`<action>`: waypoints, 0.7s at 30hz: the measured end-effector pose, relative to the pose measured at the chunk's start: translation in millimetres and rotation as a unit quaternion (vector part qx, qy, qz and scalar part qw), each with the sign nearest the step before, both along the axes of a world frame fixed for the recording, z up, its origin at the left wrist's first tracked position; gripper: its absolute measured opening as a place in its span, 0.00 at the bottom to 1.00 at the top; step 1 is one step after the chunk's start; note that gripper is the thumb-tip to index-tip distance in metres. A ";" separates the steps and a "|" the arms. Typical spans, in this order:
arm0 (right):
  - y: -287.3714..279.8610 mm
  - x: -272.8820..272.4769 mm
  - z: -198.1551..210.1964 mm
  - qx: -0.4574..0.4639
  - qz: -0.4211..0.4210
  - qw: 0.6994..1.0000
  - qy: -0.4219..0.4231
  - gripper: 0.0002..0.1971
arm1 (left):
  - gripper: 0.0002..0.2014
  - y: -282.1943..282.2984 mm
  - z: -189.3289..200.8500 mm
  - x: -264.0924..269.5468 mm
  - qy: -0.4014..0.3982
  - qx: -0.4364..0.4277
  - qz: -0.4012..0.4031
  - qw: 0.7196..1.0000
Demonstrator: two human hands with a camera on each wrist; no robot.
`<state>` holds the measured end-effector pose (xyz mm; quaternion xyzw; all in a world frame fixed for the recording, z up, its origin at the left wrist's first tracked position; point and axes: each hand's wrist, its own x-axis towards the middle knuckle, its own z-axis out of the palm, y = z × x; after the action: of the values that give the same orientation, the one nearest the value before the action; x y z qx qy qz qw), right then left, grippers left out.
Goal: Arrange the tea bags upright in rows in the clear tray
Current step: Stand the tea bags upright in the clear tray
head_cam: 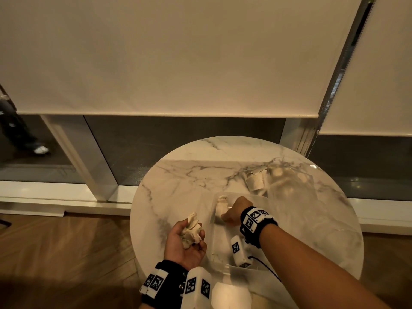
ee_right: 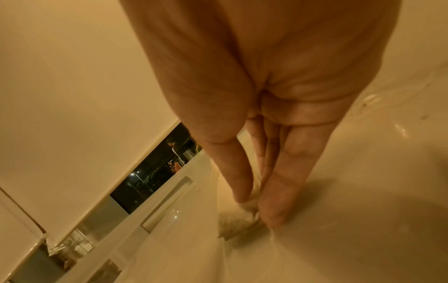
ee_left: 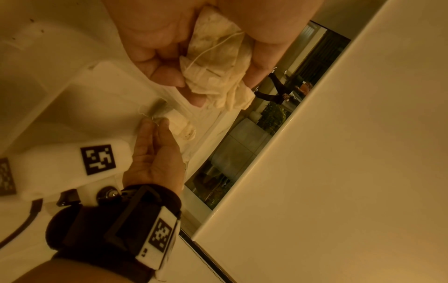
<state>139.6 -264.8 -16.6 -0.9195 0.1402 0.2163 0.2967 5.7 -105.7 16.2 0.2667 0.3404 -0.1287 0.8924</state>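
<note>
A clear tray (head_cam: 211, 237) sits on the near part of a round marble table (head_cam: 189, 175). My right hand (head_cam: 234, 210) reaches into the tray and pinches the top of one pale tea bag (head_cam: 221, 207), which stands against the tray's left wall. The right wrist view shows the thumb and straight fingers (ee_right: 274, 191) meeting on that tea bag (ee_right: 235, 220) at the tray floor. My left hand (head_cam: 187, 241) hovers palm up left of the tray, fingers curled round a crumpled bunch of tea bags (head_cam: 191, 230) with strings (ee_left: 213, 63).
More loose tea bags (head_cam: 256, 180) lie at the back right of the table beside a clear plastic container (head_cam: 289, 181). Close behind the table are a window with lowered blinds and a low sill. Wooden floor shows on the left, beyond the table edge.
</note>
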 end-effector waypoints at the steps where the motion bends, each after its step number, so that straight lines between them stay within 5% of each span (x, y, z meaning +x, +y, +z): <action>1: 0.5 0.9 -0.7 0.003 0.003 1.000 0.001 0.32 | 0.12 0.2 -0.4 -0.1 0.001 0.001 0.001 1.000; 14: -2.3 9.4 -16.3 0.104 0.030 0.994 -0.025 0.08 | 0.14 3.2 -7.3 1.6 0.004 -0.006 -0.009 1.000; 21: -8.4 0.1 1.0 0.120 0.035 0.992 -0.017 0.13 | 0.13 2.7 0.0 -0.4 -0.018 -0.009 0.000 1.000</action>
<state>139.8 -273.3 -15.7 -0.8851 0.0764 0.2264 0.3994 5.3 -102.9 16.3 0.2606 0.3230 -0.1267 0.9010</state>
